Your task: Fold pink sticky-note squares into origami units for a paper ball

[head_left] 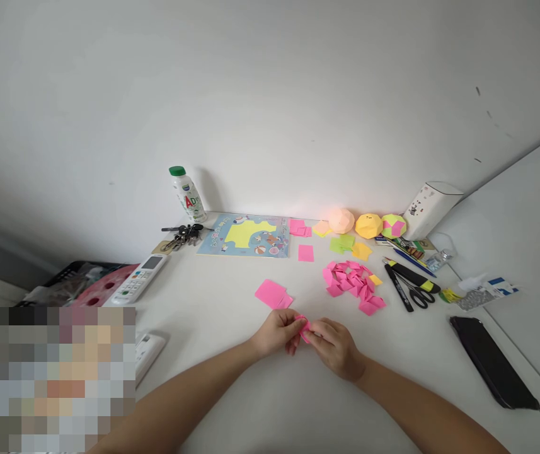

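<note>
1. Left hand (274, 332): thumb and fingers pinched on pink paper (304, 328).
2. Right hand (338, 348): fingertips pinched on the same paper from the other side.
3. Paper sits between both hands, over the near middle of the white table (213, 296). Looks folded; fingers cover much of it, exact shape can't tell.
4. Pink sheets (271, 294), overlapping, just beyond left hand.
5. Heap of folded pink pieces (352, 282) beyond right hand, orange piece (375, 279) at its right edge.
6. Single pink square (306, 253) farther back, flat.
7. By the wall (270, 107), in a row: peach ball (341, 221), orange ball (368, 226), green-and-pink ball (394, 226).
8. Right side: marker (399, 290) beside scissors (418, 296); black pouch (494, 362) nearer.
9. Left side: green-capped bottle (188, 197) upright, keys (187, 235) near it, white remote (138, 280) nearer.
</note>
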A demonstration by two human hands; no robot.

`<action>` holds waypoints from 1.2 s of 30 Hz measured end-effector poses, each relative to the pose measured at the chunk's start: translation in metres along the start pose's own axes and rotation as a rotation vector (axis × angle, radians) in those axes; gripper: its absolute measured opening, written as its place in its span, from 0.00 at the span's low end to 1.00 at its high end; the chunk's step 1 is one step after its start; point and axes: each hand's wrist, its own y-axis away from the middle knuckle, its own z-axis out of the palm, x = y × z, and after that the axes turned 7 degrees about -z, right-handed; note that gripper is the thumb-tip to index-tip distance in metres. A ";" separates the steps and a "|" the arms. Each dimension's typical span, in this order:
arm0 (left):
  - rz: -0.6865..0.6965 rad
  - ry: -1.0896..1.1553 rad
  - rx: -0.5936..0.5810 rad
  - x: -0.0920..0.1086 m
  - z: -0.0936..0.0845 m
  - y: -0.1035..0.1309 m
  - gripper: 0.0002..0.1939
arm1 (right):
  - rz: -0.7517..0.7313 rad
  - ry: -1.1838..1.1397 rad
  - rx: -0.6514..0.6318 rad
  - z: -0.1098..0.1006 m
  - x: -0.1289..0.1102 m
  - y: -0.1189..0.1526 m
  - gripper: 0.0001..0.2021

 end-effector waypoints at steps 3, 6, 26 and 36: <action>0.028 -0.014 0.037 -0.001 0.003 0.001 0.19 | 0.005 0.025 -0.041 0.002 0.001 0.002 0.12; 0.030 -0.049 0.066 -0.002 0.005 0.001 0.19 | 0.035 0.049 -0.042 0.003 0.002 0.004 0.12; 0.053 -0.038 -0.075 0.000 0.002 0.002 0.18 | 0.596 -0.450 0.127 0.008 0.012 0.003 0.05; 0.027 -0.105 -0.071 0.003 0.004 0.003 0.21 | 0.881 -0.715 0.059 0.005 0.011 0.002 0.09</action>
